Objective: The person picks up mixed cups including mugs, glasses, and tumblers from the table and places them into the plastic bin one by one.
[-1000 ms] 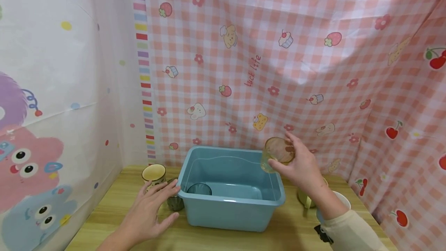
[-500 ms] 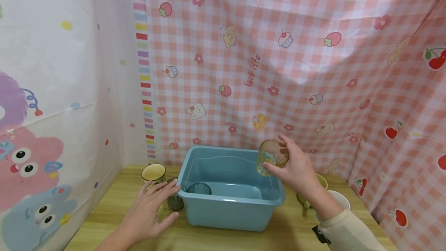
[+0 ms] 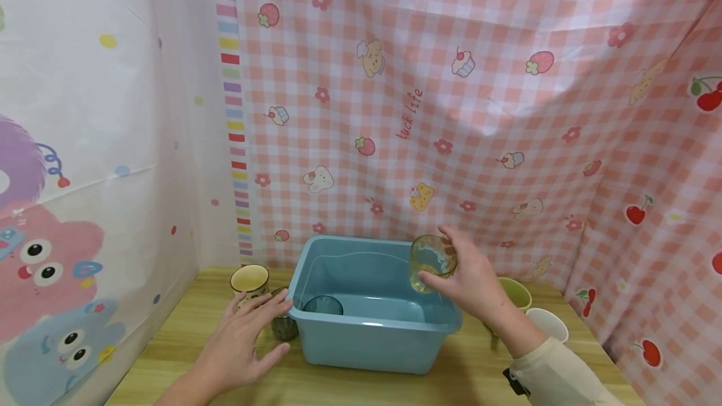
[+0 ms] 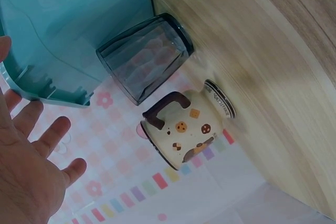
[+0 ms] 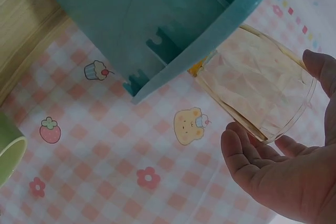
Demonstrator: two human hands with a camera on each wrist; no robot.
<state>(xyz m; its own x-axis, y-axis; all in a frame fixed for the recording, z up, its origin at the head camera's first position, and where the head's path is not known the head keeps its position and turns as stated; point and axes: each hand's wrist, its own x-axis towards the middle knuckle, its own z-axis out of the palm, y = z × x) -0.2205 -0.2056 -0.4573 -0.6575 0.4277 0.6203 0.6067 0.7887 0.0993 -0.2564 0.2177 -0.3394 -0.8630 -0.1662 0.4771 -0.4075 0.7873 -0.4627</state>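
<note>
My right hand [image 3: 470, 281] grips an amber glass tumbler [image 3: 431, 259] near its rim, thumb on one side and fingers on the other. The tumbler overlaps the right part of a blue plastic tub [image 3: 369, 344] in the head view; the right wrist view shows its base just past the tub's rim [image 5: 210, 38]. A dark tinted glass [image 3: 323, 306] sits inside the tub at the left. My left hand [image 3: 239, 340] has its fingers spread, fingertips right at the tub's left rim. Below that hand stands another dark glass [image 4: 147, 59], partly hidden in the head view.
A cream mug [image 4: 184, 127] with cookie prints stands left of the tub on the wooden table [image 3: 175, 343]. To the right are a green mug [image 3: 516, 293] and a white cup [image 3: 548, 324], partly behind my right forearm. Checked cloth [image 3: 350, 99] hangs close behind the tub.
My right hand has moved left and slightly down with the amber tumbler, bringing it further over the tub. More of the green mug shows. The left hand has stayed put.
</note>
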